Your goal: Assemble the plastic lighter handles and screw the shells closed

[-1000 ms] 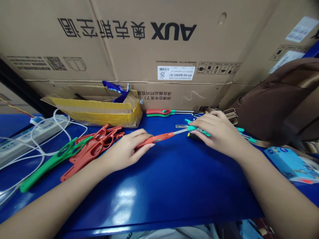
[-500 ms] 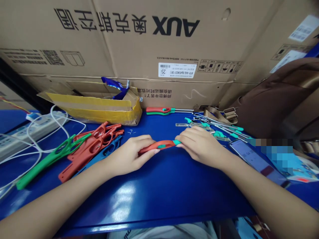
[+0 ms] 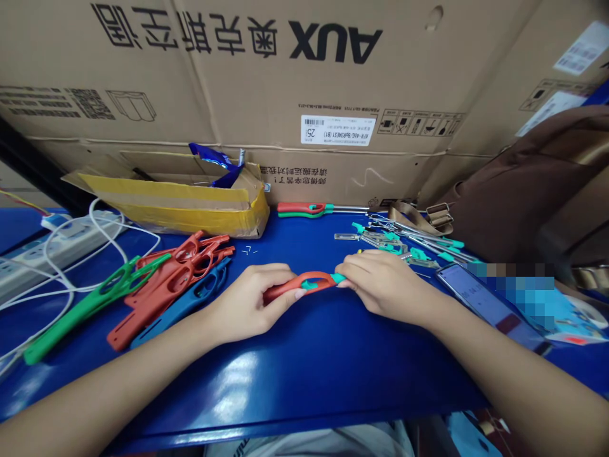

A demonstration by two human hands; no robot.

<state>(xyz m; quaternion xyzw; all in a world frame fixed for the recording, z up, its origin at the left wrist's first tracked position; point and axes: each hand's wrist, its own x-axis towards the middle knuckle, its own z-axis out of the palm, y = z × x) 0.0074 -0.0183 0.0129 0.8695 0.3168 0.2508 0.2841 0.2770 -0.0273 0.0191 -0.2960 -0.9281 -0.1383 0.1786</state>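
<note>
A red lighter point(image 3: 299, 283) with a teal trigger is held level between my hands above the blue table. My left hand point(image 3: 259, 298) is closed round its handle, thumb pressed along the near side. The fingers of my right hand point(image 3: 380, 279) pinch its teal front end; the rod beyond that is hidden in the hand. Left of my left hand lie several loose handle shells, red point(image 3: 162, 292), green point(image 3: 90, 311) and blue point(image 3: 185, 304). Beyond my right hand is a pile of metal rods and teal lighter parts point(image 3: 404, 240).
A yellow-taped cardboard box point(image 3: 190, 212) stands at the back left, beside a white power strip point(image 3: 71, 235) with tangled cables. Two lighters point(image 3: 304, 209) lie by the large carton point(image 3: 238, 82). A phone point(image 3: 485, 304) and a brown bag point(image 3: 514, 190) are on the right.
The red lighter has turned slightly, so its trigger opening now faces me more. Both hands keep their hold on it in nearly the same place.
</note>
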